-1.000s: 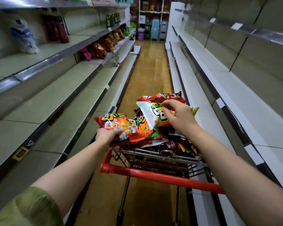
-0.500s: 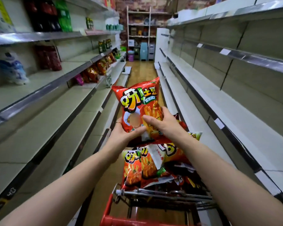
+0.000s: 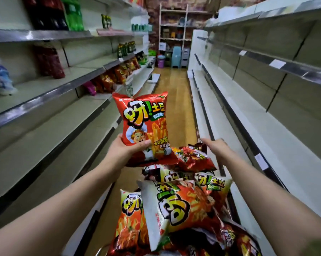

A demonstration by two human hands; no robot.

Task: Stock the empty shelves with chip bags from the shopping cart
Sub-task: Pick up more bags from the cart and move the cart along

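Note:
My left hand (image 3: 124,152) grips the lower edge of a red chip bag (image 3: 143,122) and holds it upright above the aisle floor. Below and in front of me, several more red and white chip bags (image 3: 178,206) lie heaped in the cart, whose frame is hidden under them. My right hand (image 3: 216,147) hangs over the far end of the heap with loosely bent fingers, right by a crumpled red bag (image 3: 193,156), holding nothing. Bare cream shelves (image 3: 45,145) run along the left at the level of the held bag.
Further down the left side, a shelf carries a row of chip bags (image 3: 117,74), with bottles (image 3: 52,13) on the top shelf. The right-hand shelving (image 3: 267,135) is bare. Plastic stools and bins (image 3: 176,58) stand at the aisle's far end.
My right hand has let go of the red bag and moved right over the heap. My left hand alone now holds the bag, lifted a little higher and upright.

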